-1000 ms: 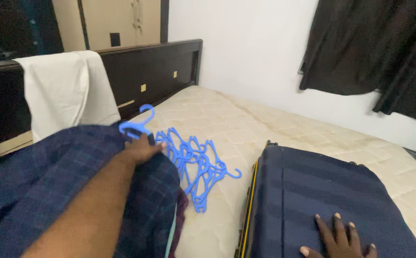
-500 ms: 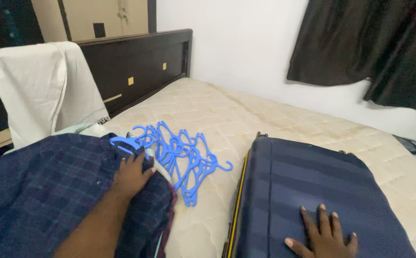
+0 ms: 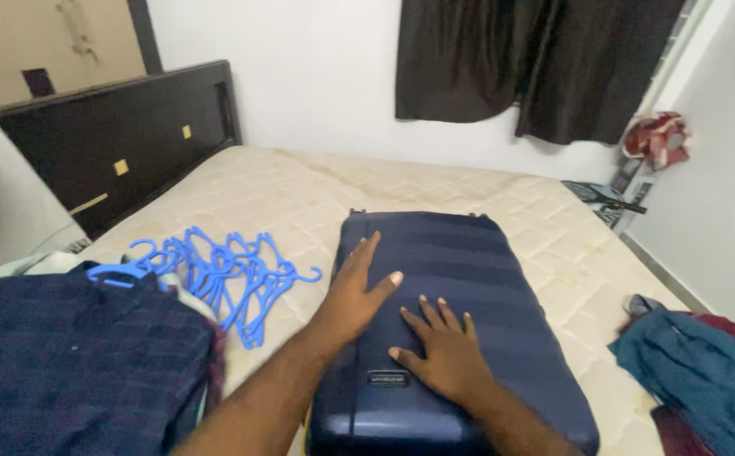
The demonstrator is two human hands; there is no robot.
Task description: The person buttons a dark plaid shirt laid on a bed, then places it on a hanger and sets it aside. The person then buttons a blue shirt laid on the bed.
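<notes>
A dark blue hard-shell suitcase [image 3: 460, 253] lies flat and closed on a cream mattress [image 3: 300, 190]. My left hand [image 3: 352, 291] rests palm down on the suitcase's near left part, fingers spread. My right hand [image 3: 439, 350] lies flat beside it, just above a small badge on the shell. Neither hand grips anything. To the left, a dark blue checked shirt [image 3: 72, 363] on a blue hanger [image 3: 122, 270] lies on the bed. A heap of several loose blue plastic hangers [image 3: 232, 274] sits between the shirt and the suitcase.
A dark wooden headboard [image 3: 122, 139] stands at the back left, with pale cloth [image 3: 0, 215] at the left edge. Dark curtains [image 3: 536, 63] hang on the far wall. Teal and maroon clothes [image 3: 697, 371] are piled at the bed's right corner.
My left hand let go of the checked shirt and hanger and moved right onto the suitcase. The view swung right, and my right hand now lies nearer the suitcase's middle.
</notes>
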